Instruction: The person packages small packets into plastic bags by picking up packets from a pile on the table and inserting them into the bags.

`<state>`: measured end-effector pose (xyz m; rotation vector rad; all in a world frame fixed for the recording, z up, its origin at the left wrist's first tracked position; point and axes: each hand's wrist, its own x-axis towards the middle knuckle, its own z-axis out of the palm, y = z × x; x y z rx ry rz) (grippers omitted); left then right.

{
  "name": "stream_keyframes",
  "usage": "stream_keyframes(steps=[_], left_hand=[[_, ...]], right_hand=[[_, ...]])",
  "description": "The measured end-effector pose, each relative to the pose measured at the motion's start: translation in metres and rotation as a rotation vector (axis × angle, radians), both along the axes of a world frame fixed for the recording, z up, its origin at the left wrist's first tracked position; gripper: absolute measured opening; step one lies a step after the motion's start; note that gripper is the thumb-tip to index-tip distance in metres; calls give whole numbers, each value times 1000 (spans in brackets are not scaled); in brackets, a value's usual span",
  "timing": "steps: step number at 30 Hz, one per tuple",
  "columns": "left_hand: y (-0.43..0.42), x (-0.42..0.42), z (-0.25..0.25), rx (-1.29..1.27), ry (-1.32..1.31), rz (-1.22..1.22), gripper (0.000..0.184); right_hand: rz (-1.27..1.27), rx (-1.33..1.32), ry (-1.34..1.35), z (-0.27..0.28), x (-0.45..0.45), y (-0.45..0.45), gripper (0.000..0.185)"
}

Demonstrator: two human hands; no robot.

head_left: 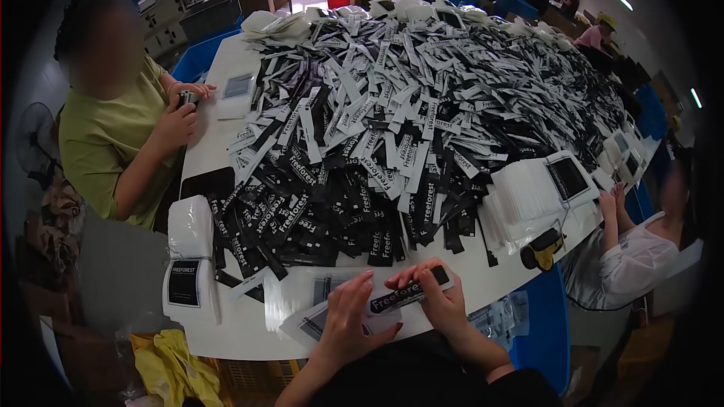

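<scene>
My right hand (pixel 443 305) is closed around a small stack of slim Freeforest packets (pixel 400 298), black and white, above the table's near edge. To its left, my left hand (pixel 348 322) is curved with thumb and fingers apart, close to the packets' left end. Beneath the left hand lies a clear-white plastic bag (pixel 308 325) with a dark printed label; part of it is hidden by the hand. Another flat plastic bag (pixel 283 294) rests just behind it. A large heap of black and white packets (pixel 377 143) covers much of the white table (pixel 226 335).
Bundled printed bags stand at left (pixel 191 256) and right (pixel 539 192). A black and yellow tape dispenser (pixel 544 249) sits at the right edge. A blue bin (pixel 539 332) is below. One person (pixel 113 128) works at left, another (pixel 641 249) at right.
</scene>
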<state>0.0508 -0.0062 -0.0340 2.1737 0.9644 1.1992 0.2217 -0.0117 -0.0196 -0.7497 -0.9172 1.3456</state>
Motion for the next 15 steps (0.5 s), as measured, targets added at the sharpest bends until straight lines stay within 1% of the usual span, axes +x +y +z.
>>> stream_keyframes(steps=[2, 3, 5, 6, 7, 8, 9, 11, 12, 15], left_hand=[[0, -1, -2, 29, 27, 28, 93], [-1, -2, -3, 46, 55, 58, 91], [-2, -5, -3, 36, 67, 86, 89], [-3, -6, -3, 27, 79, 113, 88], [-4, -6, -2, 25, 83, 114, 88], [-4, -5, -2, 7, 99, 85, 86], [-5, -4, -2, -10, 113, 56, 85], [-8, -2, -5, 23, 90, 53, 84], [-9, 0, -6, 56, 65, 50, 83], [-8, -1, 2, 42, 89, 91, 83]], right_hand=[[24, -21, -227, 7, -3, -2, 23], [25, -18, -226, 9, -3, -2, 23], [143, -49, -302, 13, -1, -1, 29], [144, -50, -299, 15, 2, 0, 29], [229, -87, -223, 16, 8, 1, 31], [314, -122, -148, 17, 10, 2, 33], [315, -122, -146, 14, 8, 3, 33], [247, -100, -368, 4, 5, 6, 34], [243, -102, -369, 0, 7, 6, 34], [315, -134, -359, -1, 11, 6, 34]])
